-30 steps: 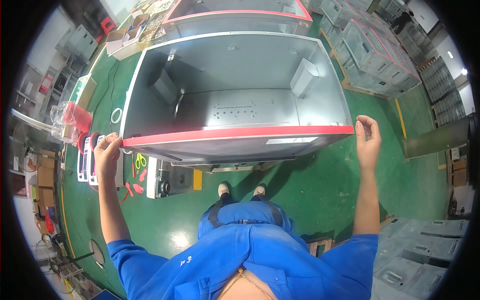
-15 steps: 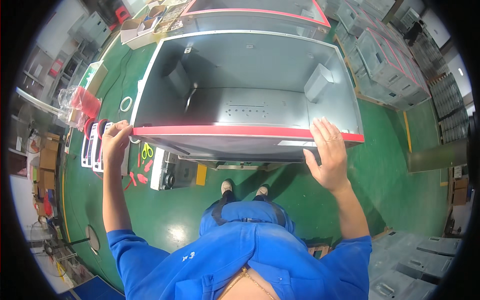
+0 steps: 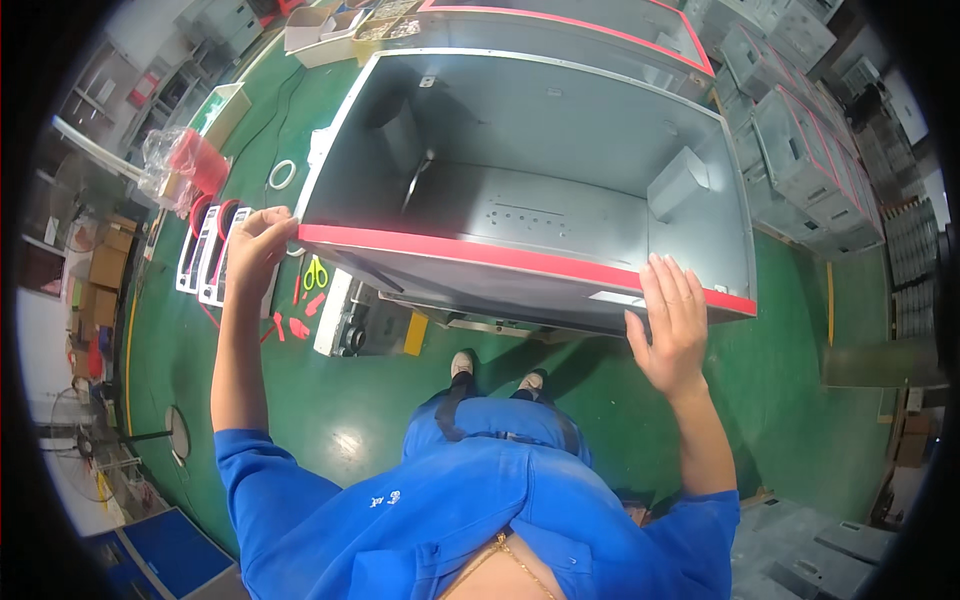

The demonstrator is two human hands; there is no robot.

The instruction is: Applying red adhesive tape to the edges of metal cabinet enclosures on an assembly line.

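An open grey sheet-metal box (image 3: pixel 450 285) stands before me, with red tape (image 3: pixel 480 258) running along its near top edge. At the near left corner, my left hand (image 3: pixel 255 245) is closed in a pinch on the tape's left end; the fingertips hide just what lies between them. Toward the right end, my right hand (image 3: pixel 675 325) lies open, its outstretched fingers over the tape and the thumb apart against the front face. Inside the box are a row of small holes in the floor and a light metal bracket (image 3: pixel 680 185) at the right.
On the green floor at left lie yellow-green scissors (image 3: pixel 315 272), red scraps (image 3: pixel 298 328) and a white tape roll (image 3: pixel 282 175). A grey device (image 3: pixel 365 320) sits below the box's left side. Behind is another red-edged box (image 3: pixel 580 35); stacked metal cases (image 3: pixel 800 150) stand at right.
The view has turned slightly, so the box appears shifted right with its right end lower. Both hands keep about the same places along the taped edge.
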